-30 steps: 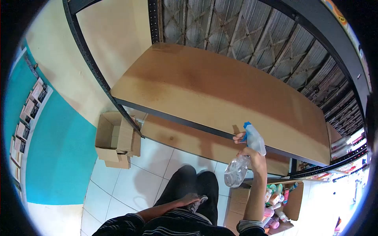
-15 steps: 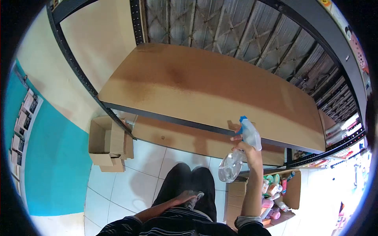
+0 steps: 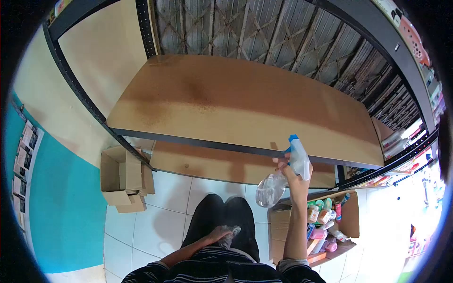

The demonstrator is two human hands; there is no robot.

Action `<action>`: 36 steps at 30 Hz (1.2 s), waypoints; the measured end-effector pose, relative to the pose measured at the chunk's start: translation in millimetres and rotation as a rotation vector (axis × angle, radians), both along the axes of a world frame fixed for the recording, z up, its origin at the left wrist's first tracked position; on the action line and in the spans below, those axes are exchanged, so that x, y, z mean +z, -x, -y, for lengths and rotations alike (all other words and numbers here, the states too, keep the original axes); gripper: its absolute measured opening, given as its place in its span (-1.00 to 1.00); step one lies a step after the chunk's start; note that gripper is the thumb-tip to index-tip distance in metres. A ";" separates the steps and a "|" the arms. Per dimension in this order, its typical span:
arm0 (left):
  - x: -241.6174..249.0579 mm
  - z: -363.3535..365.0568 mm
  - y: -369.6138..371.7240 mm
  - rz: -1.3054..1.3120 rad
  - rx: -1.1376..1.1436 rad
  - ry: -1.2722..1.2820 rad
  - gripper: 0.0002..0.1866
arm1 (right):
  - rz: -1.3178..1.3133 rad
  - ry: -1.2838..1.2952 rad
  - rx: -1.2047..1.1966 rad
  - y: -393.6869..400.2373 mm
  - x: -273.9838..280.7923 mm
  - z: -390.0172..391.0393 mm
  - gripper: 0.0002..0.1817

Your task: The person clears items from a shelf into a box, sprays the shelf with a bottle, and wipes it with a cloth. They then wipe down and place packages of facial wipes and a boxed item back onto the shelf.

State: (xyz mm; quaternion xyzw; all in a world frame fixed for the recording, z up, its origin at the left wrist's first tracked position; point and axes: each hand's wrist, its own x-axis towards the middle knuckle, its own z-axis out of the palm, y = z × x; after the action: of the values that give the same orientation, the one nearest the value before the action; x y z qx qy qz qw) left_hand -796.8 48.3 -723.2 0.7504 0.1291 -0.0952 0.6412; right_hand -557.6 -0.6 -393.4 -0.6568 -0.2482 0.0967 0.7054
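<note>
A clear spray bottle [image 3: 271,191] with a white and blue trigger head is gripped in my right hand [image 3: 293,178], tilted near the front edge of the shelf board [image 3: 245,111]. Damp, darker patches mark the left part of that brown board. Low in front of my body, my left hand [image 3: 219,234] is closed around a crumpled pale cloth [image 3: 229,237], which rests by my thighs.
Below the board lies a lower shelf [image 3: 207,165]. An open cardboard box [image 3: 125,172] stands at the left by the rack's post. Another box [image 3: 350,221] at the right holds several bottles and tubes. A metal shutter [image 3: 245,28] closes off the back.
The view has shifted slightly, so the shelf and boxes appear a little further left. My right hand still holds the spray bottle, and the cloth stays in my left.
</note>
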 end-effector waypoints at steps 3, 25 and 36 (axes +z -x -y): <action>-8.7 0.5 -0.1 -0.010 0.006 -0.001 -0.81 | -0.025 -0.048 -0.099 9.0 4.3 0.8 -0.56; 38.1 -9.3 -6.6 -0.371 0.043 0.295 -0.73 | 0.088 0.261 -0.013 -27.0 -4.4 46.2 -0.68; -4.0 -0.3 0.7 -0.045 0.058 0.113 -0.77 | -0.011 0.128 -0.187 -50.2 -18.5 83.6 -0.61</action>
State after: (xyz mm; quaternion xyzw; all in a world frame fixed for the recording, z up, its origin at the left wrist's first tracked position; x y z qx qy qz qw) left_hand -797.5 48.7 -727.2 0.7066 0.1599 -0.1006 0.6819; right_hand -507.3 -84.2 -411.9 -0.7203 -0.1753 0.0499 0.6693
